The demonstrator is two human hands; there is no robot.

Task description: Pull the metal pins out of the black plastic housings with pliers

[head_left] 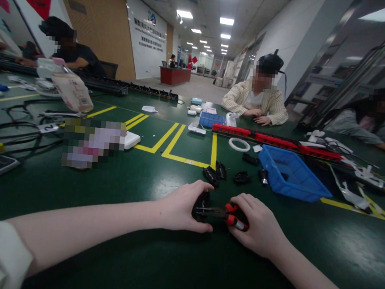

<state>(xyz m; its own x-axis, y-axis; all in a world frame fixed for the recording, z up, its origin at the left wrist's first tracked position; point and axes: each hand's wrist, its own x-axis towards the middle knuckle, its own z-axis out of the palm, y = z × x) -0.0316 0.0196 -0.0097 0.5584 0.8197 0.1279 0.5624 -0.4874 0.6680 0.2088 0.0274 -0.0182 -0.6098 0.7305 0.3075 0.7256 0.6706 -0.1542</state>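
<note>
My left hand (187,206) is closed around a small black plastic part (199,204), much of it hidden by the palm and fingers. In my right hand (260,223) are red-handled pliers (231,216), their long jaws pointing left. The jaw tips reach the black part between my left thumb and fingers; whether they grip it I cannot tell. Just beyond my hands lie several similar black parts, among them one curved piece (211,176) and another (241,178). A dark cylinder (263,177) lies by the bin.
A blue plastic bin (291,173) stands to the right, before a long red rail (273,141). A white ring (239,144) lies near it. A white box (132,140), cables (30,112) and a bottle (72,90) are on the left. A person (257,91) sits across the table.
</note>
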